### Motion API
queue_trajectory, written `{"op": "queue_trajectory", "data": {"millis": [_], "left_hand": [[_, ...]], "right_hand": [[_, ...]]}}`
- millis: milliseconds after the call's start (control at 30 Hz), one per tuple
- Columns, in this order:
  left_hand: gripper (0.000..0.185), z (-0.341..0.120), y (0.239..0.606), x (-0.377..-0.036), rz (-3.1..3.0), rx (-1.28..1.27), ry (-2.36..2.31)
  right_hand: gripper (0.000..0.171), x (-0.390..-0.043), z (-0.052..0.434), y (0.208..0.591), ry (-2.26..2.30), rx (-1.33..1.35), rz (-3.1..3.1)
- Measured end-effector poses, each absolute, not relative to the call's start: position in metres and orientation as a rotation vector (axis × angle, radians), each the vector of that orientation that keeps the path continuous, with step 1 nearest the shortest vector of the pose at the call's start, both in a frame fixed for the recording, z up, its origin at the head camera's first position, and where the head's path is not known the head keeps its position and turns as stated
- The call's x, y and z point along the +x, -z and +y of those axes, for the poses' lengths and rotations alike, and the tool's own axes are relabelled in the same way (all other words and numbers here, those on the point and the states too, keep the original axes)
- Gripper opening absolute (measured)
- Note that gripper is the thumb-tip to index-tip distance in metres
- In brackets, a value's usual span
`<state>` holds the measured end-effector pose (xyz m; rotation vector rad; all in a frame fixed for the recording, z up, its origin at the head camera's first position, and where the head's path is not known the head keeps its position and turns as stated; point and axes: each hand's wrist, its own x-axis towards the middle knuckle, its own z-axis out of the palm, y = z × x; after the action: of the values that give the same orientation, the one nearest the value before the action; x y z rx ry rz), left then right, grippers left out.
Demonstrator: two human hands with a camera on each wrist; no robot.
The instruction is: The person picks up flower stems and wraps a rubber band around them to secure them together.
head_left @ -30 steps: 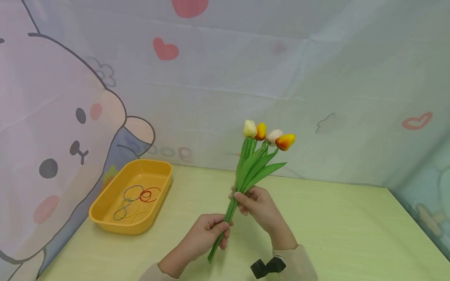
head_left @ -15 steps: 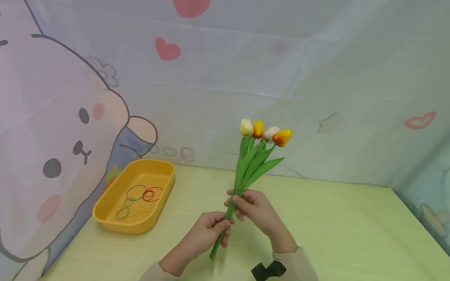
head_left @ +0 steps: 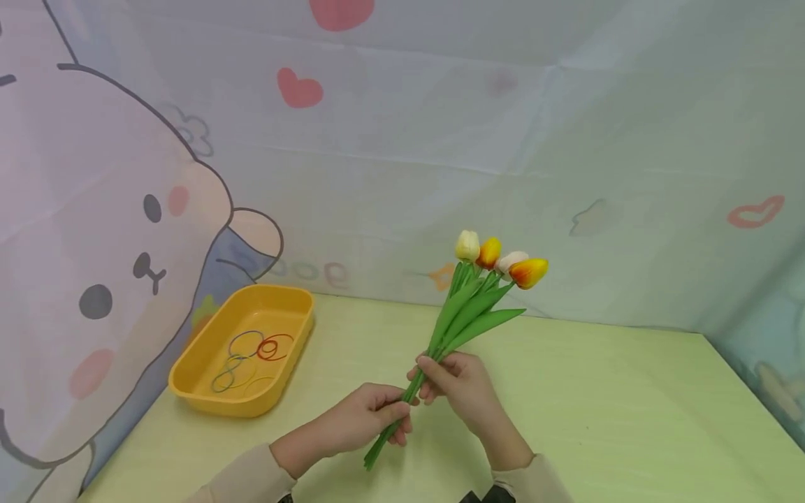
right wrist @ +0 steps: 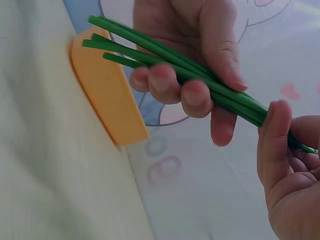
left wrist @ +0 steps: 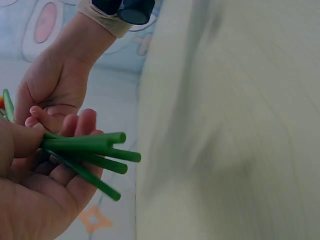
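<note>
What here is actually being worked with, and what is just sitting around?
In use:
- tulips, four stems bunched together
- left hand, gripping the lower stems
- right hand, pinching the stems higher up

Lying about:
- yellow tray
- rubber bands inside the tray
- table

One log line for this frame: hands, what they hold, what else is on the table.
left hand: grips tulip stems low | right hand: grips stems higher | blooms: up, tilted right | yellow tray: rubber bands inside

The tulips (head_left: 497, 255) are cream and orange-yellow on green stems (head_left: 402, 409). The tray (head_left: 207, 381) is yellow-orange, the table (head_left: 597, 419) pale green, the backdrop (head_left: 440, 140) pale with pink hearts.
</note>
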<state>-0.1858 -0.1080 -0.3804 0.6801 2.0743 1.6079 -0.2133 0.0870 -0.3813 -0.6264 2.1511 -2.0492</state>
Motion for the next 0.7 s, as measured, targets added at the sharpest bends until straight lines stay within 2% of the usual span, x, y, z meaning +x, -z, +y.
{"op": "queue_trajectory", "data": {"millis": [100, 300, 433, 700], "left_hand": [[0.026, -0.117, 0.372, -0.187, 2.109, 0.697, -1.528], [0.044, -0.143, 0.349, -0.192, 2.227, 0.707, -1.434], [0.044, -0.166, 0.337, -0.198, 2.371, 0.697, -1.447], [0.044, -0.221, 0.335, -0.214, 2.632, 0.45, -1.537]], "right_hand": [[0.035, -0.212, 0.085, 0.38, 2.089, -0.619, 2.155], [0.032, -0.21, 0.088, 0.374, 2.184, -0.605, 2.147], [0.033, -0.211, 0.091, 0.371, 2.205, -0.573, 2.144], [0.034, -0.215, 0.096, 0.368, 2.201, -0.582, 2.145]]}}
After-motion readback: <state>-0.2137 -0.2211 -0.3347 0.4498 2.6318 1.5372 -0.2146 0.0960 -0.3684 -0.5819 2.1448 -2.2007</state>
